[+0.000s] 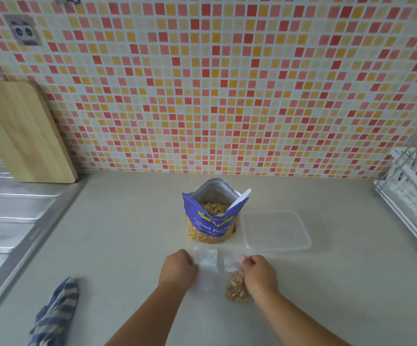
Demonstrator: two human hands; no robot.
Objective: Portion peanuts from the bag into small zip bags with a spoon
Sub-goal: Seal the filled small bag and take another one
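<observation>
A blue peanut bag (213, 222) stands open on the counter, with a white spoon handle (242, 197) sticking out of its mouth. In front of it lie clear small zip bags. My right hand (259, 273) pinches the top of a zip bag holding peanuts (236, 288). My left hand (178, 267) has its fingers curled on the edge of an empty zip bag (206, 265) lying flat between the hands.
A clear plastic container (276, 231) sits upside down right of the peanut bag. A dish rack (412, 196) stands at the far right. A steel sink drainboard (10, 221) and a wooden cutting board (20, 131) are at the left. A striped cloth (55, 315) lies near the front left.
</observation>
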